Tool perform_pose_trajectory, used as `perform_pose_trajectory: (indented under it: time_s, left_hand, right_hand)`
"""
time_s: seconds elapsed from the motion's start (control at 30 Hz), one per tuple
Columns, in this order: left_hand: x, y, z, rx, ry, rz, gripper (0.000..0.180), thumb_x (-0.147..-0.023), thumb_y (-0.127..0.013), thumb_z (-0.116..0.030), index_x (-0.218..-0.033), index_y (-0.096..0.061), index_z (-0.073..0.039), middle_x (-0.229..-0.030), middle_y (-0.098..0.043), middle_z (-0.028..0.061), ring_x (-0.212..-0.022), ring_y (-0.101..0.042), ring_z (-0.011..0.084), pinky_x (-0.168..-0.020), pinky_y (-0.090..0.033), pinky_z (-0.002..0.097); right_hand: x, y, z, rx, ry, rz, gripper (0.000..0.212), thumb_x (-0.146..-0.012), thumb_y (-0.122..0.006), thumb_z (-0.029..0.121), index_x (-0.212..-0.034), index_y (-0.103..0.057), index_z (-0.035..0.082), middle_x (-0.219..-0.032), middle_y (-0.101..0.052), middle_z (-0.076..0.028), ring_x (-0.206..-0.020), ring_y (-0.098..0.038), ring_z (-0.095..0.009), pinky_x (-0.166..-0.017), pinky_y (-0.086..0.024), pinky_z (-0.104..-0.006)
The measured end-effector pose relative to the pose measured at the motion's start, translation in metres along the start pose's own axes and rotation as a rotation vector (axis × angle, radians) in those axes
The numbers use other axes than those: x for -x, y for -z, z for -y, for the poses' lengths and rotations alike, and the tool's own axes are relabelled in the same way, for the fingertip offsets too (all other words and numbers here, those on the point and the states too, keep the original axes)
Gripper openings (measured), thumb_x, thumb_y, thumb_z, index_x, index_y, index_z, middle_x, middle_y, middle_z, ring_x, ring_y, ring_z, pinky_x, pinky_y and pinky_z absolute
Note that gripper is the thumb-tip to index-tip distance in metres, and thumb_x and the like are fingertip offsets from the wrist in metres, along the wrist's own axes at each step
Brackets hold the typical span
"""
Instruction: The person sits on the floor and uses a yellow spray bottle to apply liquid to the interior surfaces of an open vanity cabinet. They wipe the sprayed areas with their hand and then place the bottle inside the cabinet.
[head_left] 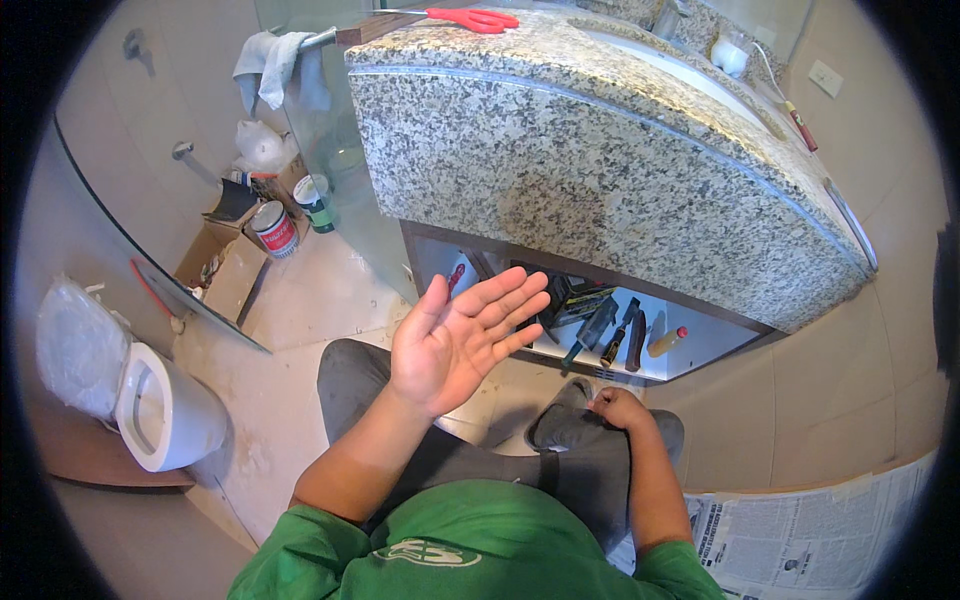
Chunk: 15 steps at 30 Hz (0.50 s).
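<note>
My left hand (450, 345) is raised in front of the vanity with its palm up and fingers stretched out, holding nothing. Down by my right knee, my right hand (619, 408) has its fingers curled together against the grey trousers (572, 428). A small pale bit shows at its fingertips, too small to name. Beyond both hands, a low shelf (705, 350) under the granite counter (570, 150) holds several dark-handled hand tools (594, 328) and a small yellowish bottle (664, 343) with a red cap. My left fingers partly cover the shelf's contents.
Red-handled scissors (475, 18) lie on the countertop near its left edge. Left of the vanity are a glass panel (345, 180), a red-labelled can (275, 229), a green-and-white tub (314, 205) and an open cardboard box (232, 283). A toilet (200, 415) stands at left; newspaper (800, 540) covers the lower right.
</note>
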<state>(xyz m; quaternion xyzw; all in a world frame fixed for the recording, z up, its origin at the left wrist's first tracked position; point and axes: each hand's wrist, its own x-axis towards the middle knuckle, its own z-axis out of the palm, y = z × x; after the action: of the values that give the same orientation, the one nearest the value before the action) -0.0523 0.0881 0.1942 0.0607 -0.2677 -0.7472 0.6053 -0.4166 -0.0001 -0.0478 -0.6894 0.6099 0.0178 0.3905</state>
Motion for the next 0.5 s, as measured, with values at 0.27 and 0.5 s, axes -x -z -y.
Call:
perform_pose_trajectory:
  time_s: [0.27, 0.5]
  left_hand:
    - [0.005, 0.048, 0.024, -1.197, -0.273, -0.097, 0.062, -0.098, -0.059, -0.014, -0.152, -0.033, 0.001, -0.153, -0.044, 0.0178, -0.141, -0.042, 0.0269, -0.117, -0.031, 0.0406]
    - [0.009, 0.048, 0.034, -0.751, -0.235, -0.33, 0.065, -0.093, -0.06, 0.005, -0.151, -0.031, 0.0, -0.124, -0.064, 0.0167, -0.118, -0.06, 0.0203, -0.098, -0.048, 0.0314]
  right_hand:
    - [0.009, 0.005, 0.013, -0.099, 0.043, -0.096, 0.01, -0.082, -0.063, 0.007, -0.088, -0.069, 0.002, -0.081, -0.07, -0.014, -0.077, -0.065, -0.023, -0.073, -0.051, -0.0362]
    - [0.004, 0.001, 0.001, -0.078, 0.05, -0.148, 0.012, -0.079, -0.062, 0.005, -0.089, -0.069, 0.002, -0.08, -0.07, -0.013, -0.077, -0.065, -0.023, -0.072, -0.051, -0.0352]
